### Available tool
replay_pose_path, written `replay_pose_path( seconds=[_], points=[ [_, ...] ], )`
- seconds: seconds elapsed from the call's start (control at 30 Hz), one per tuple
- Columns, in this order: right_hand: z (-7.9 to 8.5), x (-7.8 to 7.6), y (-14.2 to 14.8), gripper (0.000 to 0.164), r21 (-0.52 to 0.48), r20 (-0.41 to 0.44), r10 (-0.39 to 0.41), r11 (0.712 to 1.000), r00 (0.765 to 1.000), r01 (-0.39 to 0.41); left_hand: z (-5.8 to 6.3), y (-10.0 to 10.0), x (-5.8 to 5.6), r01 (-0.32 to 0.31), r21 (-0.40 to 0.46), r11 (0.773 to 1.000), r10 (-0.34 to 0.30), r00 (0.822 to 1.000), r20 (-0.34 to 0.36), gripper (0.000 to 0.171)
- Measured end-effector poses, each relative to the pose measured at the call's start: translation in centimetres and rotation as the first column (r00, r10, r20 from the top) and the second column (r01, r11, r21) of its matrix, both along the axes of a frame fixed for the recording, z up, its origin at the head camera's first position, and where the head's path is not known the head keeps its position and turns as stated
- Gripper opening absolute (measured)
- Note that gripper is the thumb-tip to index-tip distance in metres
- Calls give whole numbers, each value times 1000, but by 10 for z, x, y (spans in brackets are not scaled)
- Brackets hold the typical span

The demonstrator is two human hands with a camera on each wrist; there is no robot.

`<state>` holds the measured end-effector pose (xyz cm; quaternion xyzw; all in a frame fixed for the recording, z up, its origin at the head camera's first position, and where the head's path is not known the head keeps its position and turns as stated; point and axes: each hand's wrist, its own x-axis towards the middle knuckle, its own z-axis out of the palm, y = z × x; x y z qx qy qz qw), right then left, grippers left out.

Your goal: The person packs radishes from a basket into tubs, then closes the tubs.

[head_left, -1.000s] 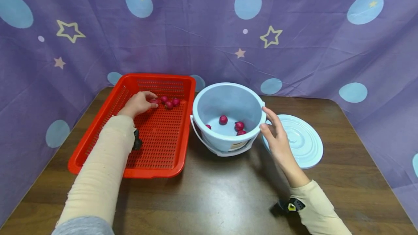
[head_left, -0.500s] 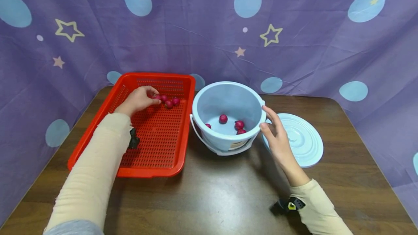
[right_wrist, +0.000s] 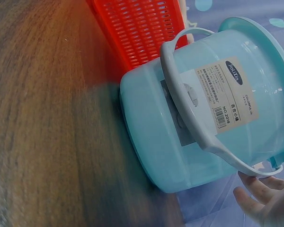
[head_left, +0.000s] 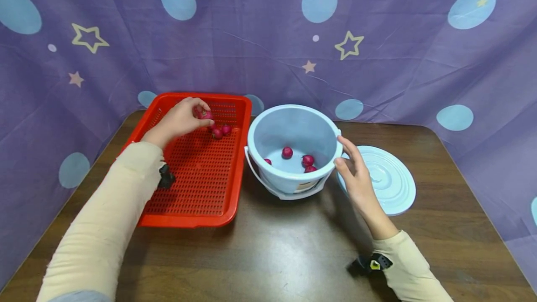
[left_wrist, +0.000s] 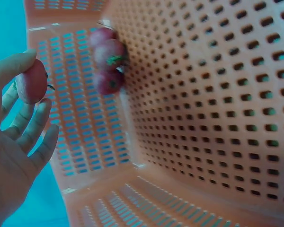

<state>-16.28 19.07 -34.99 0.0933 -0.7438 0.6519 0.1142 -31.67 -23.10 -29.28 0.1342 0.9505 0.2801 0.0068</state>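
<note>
Tray (head_left: 199, 171) at bucket's (head_left: 293, 125) 9 o'clock. Right hand (head_left: 356, 176), fingers loosely extended, touches bucket rim at 3 o'clock. Left hand (head_left: 180, 118) pinches radish (head_left: 205, 115) over tray's 1 o'clock. Probably transfer step; next calls for carrying toward 4 o'clock, release inside bucket.

1. Little room is left between the red perforated plastic basket (head_left: 197, 176) and the round pale-blue plastic bucket (head_left: 289, 125).
2. The bucket's front is crossed by a curved whitish handle (right_wrist: 181, 96).
3. Its right rim is blocked by the bare right hand (head_left: 356, 176).
4. Its mouth can be entered from above.
5. In front, passage is allowed over the brown wooden table (head_left: 285, 246).
</note>
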Motion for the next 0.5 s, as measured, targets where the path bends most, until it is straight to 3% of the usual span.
replay_pose_path(
  seconds=[0.2,0.5],
  points=[
    [-1,0,0,50,7,6,-2,1000,1000,2,10,7,5,9,27,1000,-8,1000,-25,40],
    [0,0,0,49,12,13,-5,1000,1000,5,25,18,17,38,1,999,-38,998,-50,44]
  ],
)
